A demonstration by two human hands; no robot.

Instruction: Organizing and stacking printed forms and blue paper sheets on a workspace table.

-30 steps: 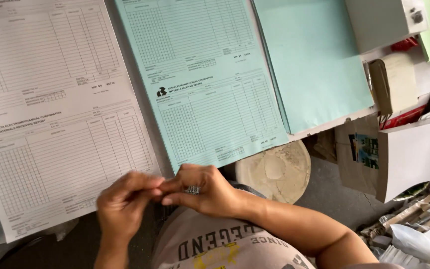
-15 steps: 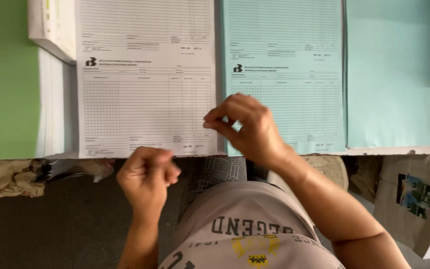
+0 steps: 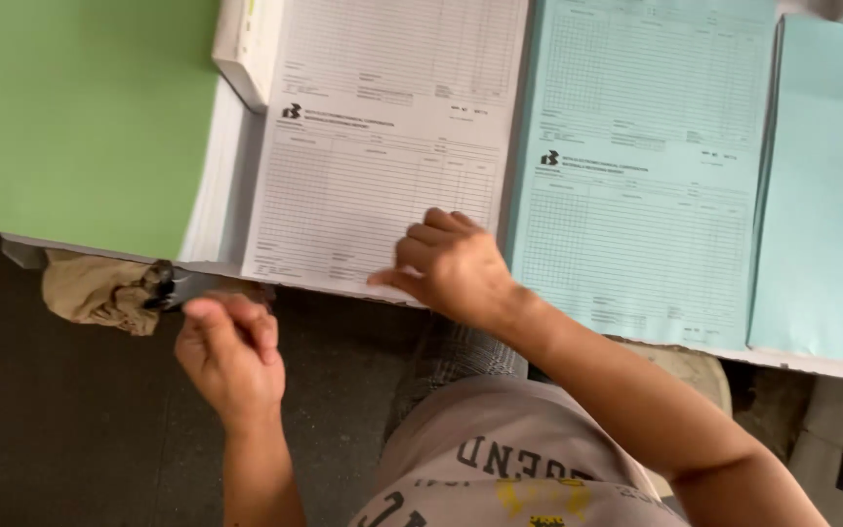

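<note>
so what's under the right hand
The right hand rests on the bottom edge of a white printed form. The part of the sheet beneath the palm is covered.
</note>
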